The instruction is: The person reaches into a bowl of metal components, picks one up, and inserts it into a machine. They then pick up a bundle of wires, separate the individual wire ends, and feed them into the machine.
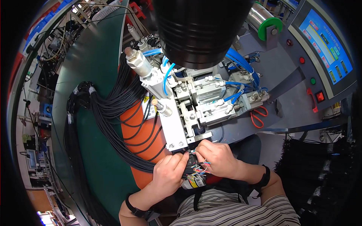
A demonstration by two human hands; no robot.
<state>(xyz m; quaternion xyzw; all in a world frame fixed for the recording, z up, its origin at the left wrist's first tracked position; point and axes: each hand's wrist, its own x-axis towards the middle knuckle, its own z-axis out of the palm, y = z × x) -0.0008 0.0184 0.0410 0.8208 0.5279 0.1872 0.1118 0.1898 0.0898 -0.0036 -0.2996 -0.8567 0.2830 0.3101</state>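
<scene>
My left hand (169,172) is closed in a pinch on a black cable, most of which its fingers hide, just below the front of a metal clamping machine (174,130). Close beside it, my right hand (215,157) pinches thin coloured wires (193,152) at the cable's end. Below both hands hangs a cluster of stripped cable ends (200,169) with red, white, yellow and blue wires. A thick bundle of black cables (124,148) curves in from the left toward my left hand.
A large black cylinder (200,34) overhangs the machine. Blue air tubes (241,62) run across its right side. Red-handled scissors (258,116) lie right of it, near a solder wire spool (264,20) and a tilted control screen (326,45). An orange mat (132,132) covers part of the green table (102,158).
</scene>
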